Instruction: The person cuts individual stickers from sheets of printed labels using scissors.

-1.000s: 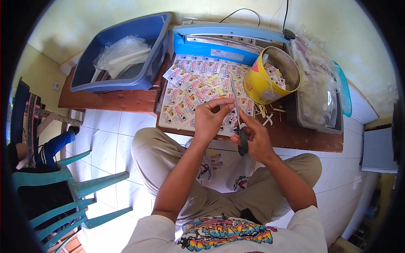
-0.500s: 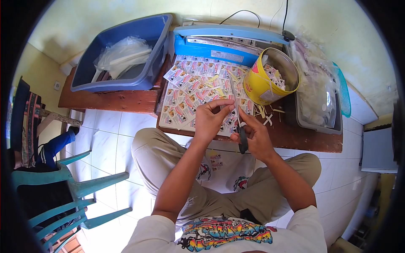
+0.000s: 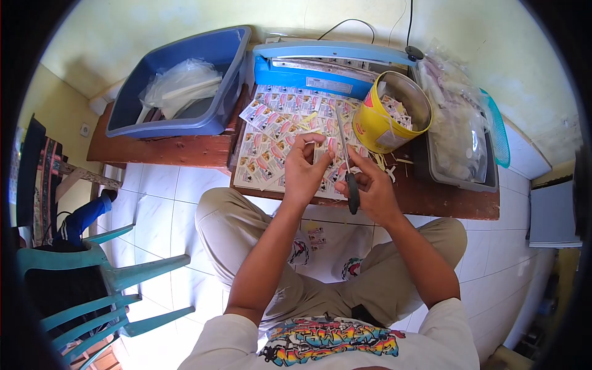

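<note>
My right hand (image 3: 377, 194) grips a pair of scissors (image 3: 352, 188) by the black handle, with the long metal blades pointing away from me over the printed sheets. To the left of the blades, my left hand (image 3: 303, 169) hovers palm up, its thumb and forefinger apart. I make out nothing held in it, though small labels right behind the fingers make this hard to see. Under both hands lie many small printed paper labels (image 3: 256, 163), loose and overlapping, with thin cut strips among them. A yellow bucket (image 3: 374, 126) holding cut labels stands tilted just beyond my right hand.
A blue paper cutter (image 3: 290, 74) lies behind the labels. At left a blue tub (image 3: 213, 120) contains clear plastic bags; at right a grey tub (image 3: 459, 182) is heaped with plastic packets. The wooden bench (image 3: 413, 197) spans the front. A green chair (image 3: 145, 271) stands at lower left.
My left thumb and forefinger, pinched together beside the blades before, have parted, and the left hand has turned more palm up. The scissors stay in my right hand; the view has shifted slightly.
</note>
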Available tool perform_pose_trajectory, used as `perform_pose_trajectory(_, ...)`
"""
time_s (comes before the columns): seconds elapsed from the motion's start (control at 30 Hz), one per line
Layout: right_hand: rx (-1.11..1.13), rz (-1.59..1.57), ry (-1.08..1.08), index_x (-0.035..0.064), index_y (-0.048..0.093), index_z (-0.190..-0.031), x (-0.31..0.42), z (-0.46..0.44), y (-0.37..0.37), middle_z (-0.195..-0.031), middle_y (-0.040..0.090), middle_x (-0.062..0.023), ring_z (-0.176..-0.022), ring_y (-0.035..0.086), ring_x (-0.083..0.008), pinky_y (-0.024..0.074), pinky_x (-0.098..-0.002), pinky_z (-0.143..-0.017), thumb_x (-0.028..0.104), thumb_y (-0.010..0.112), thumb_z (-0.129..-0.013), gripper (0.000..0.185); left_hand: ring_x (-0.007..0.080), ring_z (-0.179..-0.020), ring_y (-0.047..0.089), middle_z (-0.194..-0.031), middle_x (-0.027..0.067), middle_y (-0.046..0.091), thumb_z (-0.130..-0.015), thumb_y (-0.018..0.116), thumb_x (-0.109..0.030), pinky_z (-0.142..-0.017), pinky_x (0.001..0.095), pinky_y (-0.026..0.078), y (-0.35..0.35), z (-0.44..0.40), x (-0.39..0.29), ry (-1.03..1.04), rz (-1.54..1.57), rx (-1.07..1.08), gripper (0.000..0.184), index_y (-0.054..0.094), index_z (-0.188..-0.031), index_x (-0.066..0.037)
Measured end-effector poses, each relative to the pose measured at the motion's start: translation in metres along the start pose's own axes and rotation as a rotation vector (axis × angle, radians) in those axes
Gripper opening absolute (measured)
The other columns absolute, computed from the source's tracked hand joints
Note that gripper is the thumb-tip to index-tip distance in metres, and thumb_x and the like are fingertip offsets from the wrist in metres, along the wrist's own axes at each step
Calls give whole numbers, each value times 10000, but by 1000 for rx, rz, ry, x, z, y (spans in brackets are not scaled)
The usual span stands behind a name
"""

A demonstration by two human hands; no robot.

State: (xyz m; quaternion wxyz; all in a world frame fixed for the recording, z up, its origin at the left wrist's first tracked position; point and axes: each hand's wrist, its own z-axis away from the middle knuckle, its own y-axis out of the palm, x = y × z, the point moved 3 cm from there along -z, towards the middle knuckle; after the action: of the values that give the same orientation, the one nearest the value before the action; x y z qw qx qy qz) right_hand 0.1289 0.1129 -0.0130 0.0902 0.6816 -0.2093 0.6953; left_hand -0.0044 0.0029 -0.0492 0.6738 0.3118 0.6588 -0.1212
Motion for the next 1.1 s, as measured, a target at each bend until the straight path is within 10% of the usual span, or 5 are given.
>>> perform_pose_trajectory(0.33,17,-25,86,25,436,-1583,26,0,1,-1286,589,-64,-916,630,-86,569,-248,-780,125,873,-866,845,96,-899,645,-946,78,719,-896,675,-9,-797,258,508,5,10,-31,-61,-142,16,161,702,-1054,8)
perform_pose_trajectory(0.53,-1,-188,34,16,457,-1568,45,13,-6,-1208,583,-64,-857,656,-88,532,-236,-639,200,896,-853,859,212,-997,709,-1033,118,752,-873,735,-29,-908,337,536,11,10,-67,122,-424,58,200,708,-1069,-1)
perform_pose_trajectory(0.63,-6,-126,107,6,454,-1566,56,18,-11,-1211,589,-63,-862,657,-88,534,-236,-634,193,898,-849,863,100,-927,672,-1109,99,731,-904,767,-34,-766,256,566,2,-1,-66,119,-401,124,256,678,-1140,9)
perform_pose_trajectory(0.67,-5,-164,92,-7,451,-1563,53,15,-12,-1200,606,-69,-856,658,-91,535,-240,-632,209,898,-850,869,208,-1157,708,-1133,152,765,-855,773,-45,-997,309,524,0,-6,-68,72,-340,133,259,733,-1109,-17)
perform_pose_trajectory(1.1,28,62,68,-36,464,-1546,93,-14,-27,-996,696,-97,-774,626,-80,526,-262,-705,362,890,-835,920,150,-960,721,-1110,126,755,-881,681,55,-821,283,609,14,-38,-110,28,-391,272,279,730,-1155,49)
